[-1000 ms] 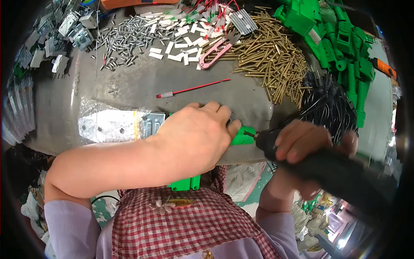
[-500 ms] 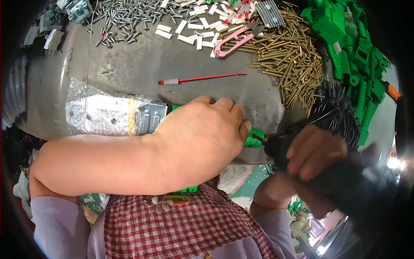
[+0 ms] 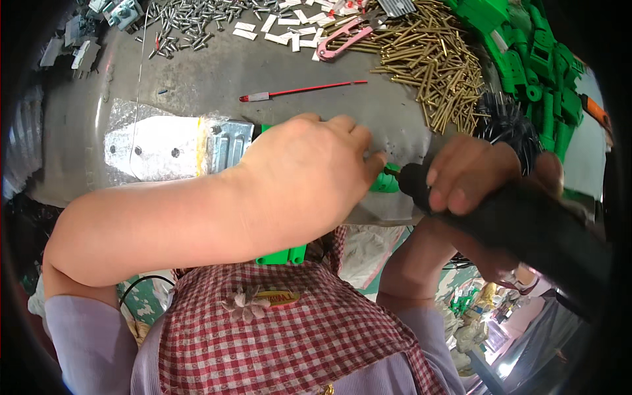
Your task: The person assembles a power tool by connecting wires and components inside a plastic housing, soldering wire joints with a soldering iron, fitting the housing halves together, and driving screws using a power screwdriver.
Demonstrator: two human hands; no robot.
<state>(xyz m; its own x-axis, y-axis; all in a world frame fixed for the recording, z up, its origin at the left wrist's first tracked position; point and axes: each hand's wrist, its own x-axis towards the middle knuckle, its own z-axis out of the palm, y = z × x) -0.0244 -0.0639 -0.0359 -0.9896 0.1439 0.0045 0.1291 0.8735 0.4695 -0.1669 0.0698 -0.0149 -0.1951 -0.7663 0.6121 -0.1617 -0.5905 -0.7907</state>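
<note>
My left hand point(image 3: 309, 164) is closed over a green plastic part point(image 3: 385, 183) on the bench, hiding most of it; its rounded end shows past my fingertips. With my right hand point(image 3: 474, 172) I grip a black, screwdriver-like power tool point(image 3: 533, 224). The tool's nose meets the rounded end of the green part; the exact contact point is too small to make out. Left of my left hand lies a ribbed grey metal piece point(image 3: 230, 146), beside a flat piece in clear wrap point(image 3: 155, 148) with a yellow band. Another green block point(image 3: 282, 256) shows below my left forearm.
A red-wired component point(image 3: 303, 90) lies ahead of my hands. Farther back are silver screws point(image 3: 187, 26), white strips point(image 3: 273, 25), pink-handled snips point(image 3: 342, 38) and brass rods point(image 3: 434, 66). Green plastic parts point(image 3: 546, 79) and black wires point(image 3: 503, 122) crowd the right side.
The whole view has shifted, with the bench things sitting higher in the picture. My right hand and the tool have come up closer to the green part. My left hand keeps its hold.
</note>
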